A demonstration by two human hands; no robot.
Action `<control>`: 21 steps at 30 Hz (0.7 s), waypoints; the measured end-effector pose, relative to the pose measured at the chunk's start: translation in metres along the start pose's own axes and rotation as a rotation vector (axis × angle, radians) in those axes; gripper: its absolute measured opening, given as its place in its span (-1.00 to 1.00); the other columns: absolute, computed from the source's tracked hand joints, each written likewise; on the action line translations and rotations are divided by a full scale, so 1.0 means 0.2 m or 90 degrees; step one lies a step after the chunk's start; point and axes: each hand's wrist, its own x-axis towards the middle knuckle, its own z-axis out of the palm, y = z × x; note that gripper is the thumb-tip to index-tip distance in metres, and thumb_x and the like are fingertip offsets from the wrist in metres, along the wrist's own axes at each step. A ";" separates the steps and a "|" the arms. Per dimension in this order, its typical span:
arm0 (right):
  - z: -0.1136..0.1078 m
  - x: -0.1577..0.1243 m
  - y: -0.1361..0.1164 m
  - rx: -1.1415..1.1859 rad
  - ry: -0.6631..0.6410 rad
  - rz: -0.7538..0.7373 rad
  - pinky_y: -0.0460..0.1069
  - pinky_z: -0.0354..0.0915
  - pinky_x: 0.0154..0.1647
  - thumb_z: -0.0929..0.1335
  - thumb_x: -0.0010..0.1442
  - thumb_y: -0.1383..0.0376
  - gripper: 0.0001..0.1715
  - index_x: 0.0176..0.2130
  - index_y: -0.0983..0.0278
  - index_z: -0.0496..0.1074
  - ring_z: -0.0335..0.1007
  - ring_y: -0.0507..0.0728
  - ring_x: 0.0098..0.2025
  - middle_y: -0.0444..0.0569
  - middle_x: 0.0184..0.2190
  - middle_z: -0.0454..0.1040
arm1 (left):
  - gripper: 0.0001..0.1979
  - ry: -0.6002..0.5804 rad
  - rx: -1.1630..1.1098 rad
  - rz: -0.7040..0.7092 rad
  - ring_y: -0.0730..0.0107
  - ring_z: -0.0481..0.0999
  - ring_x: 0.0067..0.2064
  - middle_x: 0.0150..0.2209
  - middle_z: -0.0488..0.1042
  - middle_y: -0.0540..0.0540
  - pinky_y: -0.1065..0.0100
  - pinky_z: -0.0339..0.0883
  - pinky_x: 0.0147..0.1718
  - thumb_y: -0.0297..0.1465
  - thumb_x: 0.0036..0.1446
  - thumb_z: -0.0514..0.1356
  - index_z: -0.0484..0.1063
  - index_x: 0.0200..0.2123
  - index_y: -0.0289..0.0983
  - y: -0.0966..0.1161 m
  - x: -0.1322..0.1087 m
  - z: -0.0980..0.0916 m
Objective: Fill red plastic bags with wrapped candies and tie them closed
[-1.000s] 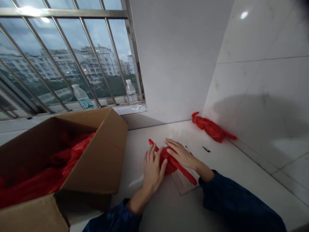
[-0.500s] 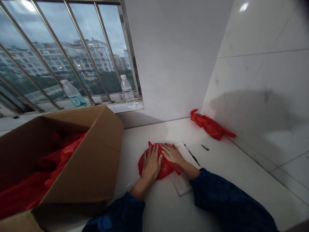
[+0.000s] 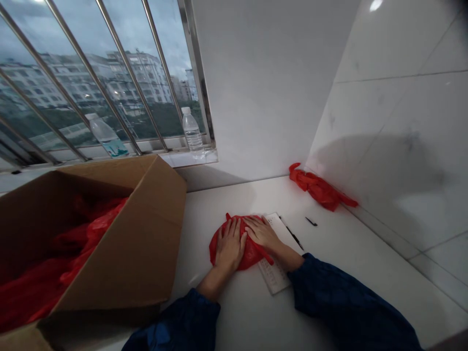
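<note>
Left grip (image 3: 231, 245) and right grip (image 3: 262, 232) lie wide and flat, palms down, on the red bag (image 3: 250, 256), forearms (image 3: 212, 284) angled inward.

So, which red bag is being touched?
The bag partly over the paper, under the left hand and right hand; another lies by the tiled wall, and the box holds red plastic.

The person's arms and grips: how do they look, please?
The left sleeve and right sleeve are dark blue, loose at the ends; the left one shows a lighter blue patch. The left grip and right grip are bare, ungloved.
</note>
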 end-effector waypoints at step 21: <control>-0.07 -0.02 0.00 0.160 0.043 -0.005 0.32 -0.08 0.37 0.12 0.42 0.23 -0.50 0.26 0.20 0.28 0.22 0.21 0.29 0.07 0.24 0.37 | -0.50 0.074 -0.067 -0.046 0.17 0.23 0.33 0.33 0.21 -0.26 0.17 0.19 0.24 -0.23 0.40 -0.05 0.17 0.32 -0.29 -0.05 0.00 -0.04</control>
